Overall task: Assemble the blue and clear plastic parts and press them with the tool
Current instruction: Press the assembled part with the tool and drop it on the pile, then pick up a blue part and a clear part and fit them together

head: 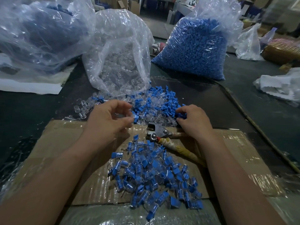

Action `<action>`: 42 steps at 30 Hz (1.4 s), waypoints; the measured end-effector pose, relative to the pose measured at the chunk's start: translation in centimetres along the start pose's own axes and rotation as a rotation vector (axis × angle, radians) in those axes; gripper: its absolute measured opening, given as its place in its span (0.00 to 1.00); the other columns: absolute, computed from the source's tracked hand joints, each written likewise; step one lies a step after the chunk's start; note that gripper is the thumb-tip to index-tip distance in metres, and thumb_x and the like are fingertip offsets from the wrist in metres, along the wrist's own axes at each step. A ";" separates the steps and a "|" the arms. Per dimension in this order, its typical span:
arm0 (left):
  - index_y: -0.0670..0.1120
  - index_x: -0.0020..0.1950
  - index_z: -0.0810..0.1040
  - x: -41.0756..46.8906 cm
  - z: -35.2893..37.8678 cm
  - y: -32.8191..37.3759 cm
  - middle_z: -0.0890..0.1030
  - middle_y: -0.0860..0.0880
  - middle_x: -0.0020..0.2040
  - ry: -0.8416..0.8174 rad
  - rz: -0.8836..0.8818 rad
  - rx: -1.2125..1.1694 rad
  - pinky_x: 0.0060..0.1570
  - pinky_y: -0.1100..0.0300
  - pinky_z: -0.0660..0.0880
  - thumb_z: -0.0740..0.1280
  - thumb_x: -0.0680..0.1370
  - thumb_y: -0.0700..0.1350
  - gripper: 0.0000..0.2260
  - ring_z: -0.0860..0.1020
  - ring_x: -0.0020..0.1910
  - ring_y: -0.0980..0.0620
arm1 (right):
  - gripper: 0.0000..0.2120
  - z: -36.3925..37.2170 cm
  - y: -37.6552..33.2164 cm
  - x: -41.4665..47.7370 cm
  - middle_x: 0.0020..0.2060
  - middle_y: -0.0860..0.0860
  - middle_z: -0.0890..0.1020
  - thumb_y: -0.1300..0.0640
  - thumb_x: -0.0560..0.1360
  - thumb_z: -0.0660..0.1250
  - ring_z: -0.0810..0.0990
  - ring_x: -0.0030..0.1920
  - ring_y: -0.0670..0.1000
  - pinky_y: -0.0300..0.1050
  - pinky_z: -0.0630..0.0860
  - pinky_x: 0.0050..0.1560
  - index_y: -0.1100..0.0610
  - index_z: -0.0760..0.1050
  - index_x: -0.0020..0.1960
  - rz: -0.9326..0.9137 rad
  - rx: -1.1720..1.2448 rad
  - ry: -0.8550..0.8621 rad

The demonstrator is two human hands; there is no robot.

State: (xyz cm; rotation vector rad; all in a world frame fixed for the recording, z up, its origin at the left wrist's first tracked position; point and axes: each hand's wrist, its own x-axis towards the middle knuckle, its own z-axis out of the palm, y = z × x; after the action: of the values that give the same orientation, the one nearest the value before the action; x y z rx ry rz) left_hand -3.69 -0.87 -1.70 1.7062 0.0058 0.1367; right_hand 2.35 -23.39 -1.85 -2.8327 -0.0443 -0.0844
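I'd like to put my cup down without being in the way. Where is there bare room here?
Bare dark table lies right of the loose parts, in front of the blue-filled bag. Cardboard right of the tool is free too. The middle is crowded with the finished pile.

Head-worn view; looks forward-down, close over table [32, 111]

Left grip [110, 118] curled, right grip [194, 121] palm-down
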 end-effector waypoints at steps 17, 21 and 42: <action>0.42 0.37 0.73 -0.6 0.2 0.5 0.80 0.46 0.28 -0.133 -0.015 0.015 0.23 0.67 0.73 0.71 0.62 0.46 0.12 0.78 0.23 0.53 | 0.09 -0.6 0.2 -0.4 0.45 0.47 0.72 0.60 0.75 0.66 0.71 0.42 0.44 0.36 0.64 0.44 0.54 0.75 0.55 -0.065 0.177 0.080; 0.42 0.35 0.71 -0.7 0.2 0.7 0.77 0.47 0.24 -0.101 -0.010 -0.024 0.19 0.66 0.70 0.71 0.60 0.48 0.14 0.75 0.19 0.53 | 0.06 -0.8 0.1 -0.8 0.38 0.46 0.73 0.58 0.73 0.70 0.71 0.38 0.44 0.39 0.67 0.42 0.55 0.75 0.49 -0.083 0.210 0.044; 0.45 0.42 0.80 -0.9 0.8 0.7 0.84 0.44 0.36 -0.066 -0.131 -0.209 0.35 0.57 0.81 0.68 0.70 0.37 0.05 0.83 0.35 0.48 | 0.12 -1.8 -5.4 -4.9 0.32 0.41 0.81 0.64 0.70 0.71 0.80 0.35 0.40 0.32 0.76 0.38 0.46 0.79 0.40 -0.341 0.806 0.075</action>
State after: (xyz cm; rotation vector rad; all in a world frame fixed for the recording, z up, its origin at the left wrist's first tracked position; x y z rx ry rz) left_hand -4.61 -1.82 -1.21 1.4961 0.0521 -0.0166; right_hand -2.88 -18.88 1.24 -1.9914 -0.4390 -0.1955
